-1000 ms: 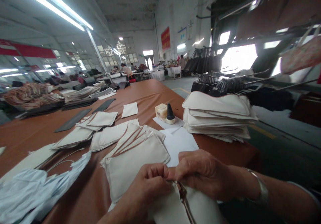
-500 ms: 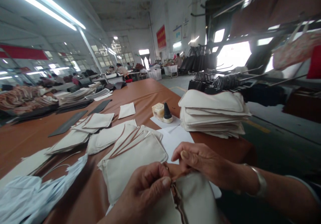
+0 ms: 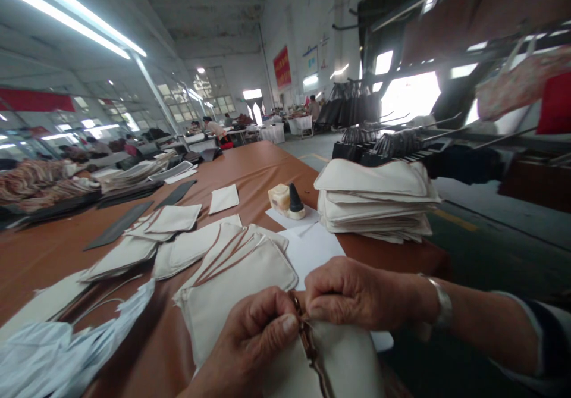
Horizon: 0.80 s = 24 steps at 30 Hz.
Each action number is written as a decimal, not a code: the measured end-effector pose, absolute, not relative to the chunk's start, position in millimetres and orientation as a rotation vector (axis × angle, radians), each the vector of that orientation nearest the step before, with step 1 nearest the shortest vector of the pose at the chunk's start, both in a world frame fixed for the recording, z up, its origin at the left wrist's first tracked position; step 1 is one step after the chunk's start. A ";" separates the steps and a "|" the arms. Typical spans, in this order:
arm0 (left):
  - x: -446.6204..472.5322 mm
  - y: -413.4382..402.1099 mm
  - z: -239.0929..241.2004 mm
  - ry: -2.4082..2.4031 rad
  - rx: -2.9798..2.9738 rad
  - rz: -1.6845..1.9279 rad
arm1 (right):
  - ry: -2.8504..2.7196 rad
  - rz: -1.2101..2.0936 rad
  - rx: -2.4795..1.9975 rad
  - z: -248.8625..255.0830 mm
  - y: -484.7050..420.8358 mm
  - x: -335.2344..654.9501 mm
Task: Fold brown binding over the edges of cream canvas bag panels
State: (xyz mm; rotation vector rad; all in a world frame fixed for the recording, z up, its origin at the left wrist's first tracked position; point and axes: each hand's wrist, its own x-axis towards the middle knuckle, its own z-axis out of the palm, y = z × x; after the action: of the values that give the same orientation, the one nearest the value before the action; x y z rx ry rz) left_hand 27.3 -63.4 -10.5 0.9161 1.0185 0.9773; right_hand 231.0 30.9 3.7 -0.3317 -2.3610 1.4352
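Note:
A cream pouch-like piece (image 3: 343,356) with a brown zipper-like strip (image 3: 307,341) down its opening lies at the bottom, close to me. My left hand (image 3: 261,335) pinches the strip's upper end between thumb and forefinger. Right beside it, my right hand (image 3: 352,294) is closed, its curled fingers on the top edge of the same piece; what the fingertips grip is hidden. Left of my hands, similar cream pieces with brown edging (image 3: 241,273) lie overlapping. White paper (image 3: 319,246) is spread just beyond my hands.
A tall stack of cream pieces (image 3: 372,199) stands on the brown-covered table (image 3: 263,163), right of a yellowish block (image 3: 279,197) and a black cone (image 3: 294,198). Pale blue cloth (image 3: 66,350) lies at the lower left. Dark bags (image 3: 348,103) hang on racks to the right; people sit farther back.
My right hand has come down and left, from raised, loosely bent fingers to a closed grip beside my left hand. The left keeps its pinch. The view has shifted slightly.

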 end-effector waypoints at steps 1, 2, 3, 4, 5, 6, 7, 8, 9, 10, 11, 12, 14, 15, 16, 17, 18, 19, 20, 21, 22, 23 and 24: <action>26.3 -61.3 -12.2 1.017 0.981 0.987 | -2.339 1.527 -0.347 7.4 32.0 230.4; 25.1 -59.0 -13.3 1.013 1.075 0.990 | -2.338 1.589 -0.360 11.6 32.8 229.3; 23.8 -56.7 -13.7 1.012 1.178 0.985 | -2.364 1.598 -0.364 15.9 33.3 228.0; 22.3 -54.7 -13.5 1.010 1.278 0.973 | -2.414 1.558 -0.359 19.8 33.6 226.4; 20.6 -53.1 -12.8 1.010 1.348 0.956 | -2.473 1.492 -0.346 22.9 33.8 224.8; 18.5 -51.8 -11.8 1.012 1.376 0.934 | -2.523 1.427 -0.332 25.1 34.1 223.4; 16.1 -51.0 -10.7 1.016 1.365 0.908 | -2.547 1.382 -0.316 26.1 34.5 222.4; 13.0 -50.3 -9.8 1.018 1.329 0.886 | -2.541 1.366 -0.303 25.9 35.0 222.0; 9.3 -49.9 -9.1 1.019 1.287 0.867 | -2.510 1.368 -0.292 24.6 35.6 222.2; 5.0 -49.4 -8.7 1.015 1.249 0.843 | -2.475 1.376 -0.289 22.4 36.1 223.0; 0.1 -49.1 -8.5 1.012 1.222 0.808 | -2.440 1.380 -0.285 19.4 36.6 224.4; -5.2 -48.9 -8.2 1.004 1.212 0.760 | -2.409 1.383 -0.285 15.8 37.1 226.2; -15.4 -49.5 -6.3 1.005 1.231 0.661 | -2.364 1.387 -0.288 8.1 38.5 230.4; -19.5 -50.5 -4.2 1.016 1.256 0.624 | -2.355 1.386 -0.291 4.7 39.8 232.3; -22.3 -51.9 -1.1 1.034 1.292 0.606 | -2.362 1.372 -0.294 2.0 41.8 233.9; -23.3 -53.6 3.1 1.063 1.338 0.605 | -2.382 1.345 -0.294 0.6 44.3 234.9; -22.5 -55.4 8.3 1.101 1.388 0.609 | -2.416 1.308 -0.295 0.9 47.4 234.9; -19.6 -56.9 14.5 1.140 1.447 0.606 | -2.461 1.256 -0.297 3.0 50.6 234.0; -15.0 -57.8 21.3 1.176 1.517 0.590 | -2.514 1.185 -0.286 7.0 53.5 231.9; -9.2 -57.9 28.6 1.214 1.601 0.575 | -2.566 1.100 -0.257 12.5 55.7 228.6; -2.8 -57.1 35.8 1.250 1.686 0.575 | -2.613 1.016 -0.221 18.8 56.7 224.3; 3.2 -55.4 42.5 1.283 1.762 0.594 | -2.648 0.959 -0.189 25.0 56.5 219.3; 7.8 -52.8 48.3 1.308 1.821 0.624 | -2.671 0.944 -0.164 30.3 55.3 214.1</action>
State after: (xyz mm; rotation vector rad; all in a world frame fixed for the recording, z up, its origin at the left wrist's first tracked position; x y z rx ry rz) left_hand 7.8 -52.8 48.3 1.8212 1.3085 0.6244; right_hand 214.1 55.3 30.3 -0.1638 -2.6710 0.9437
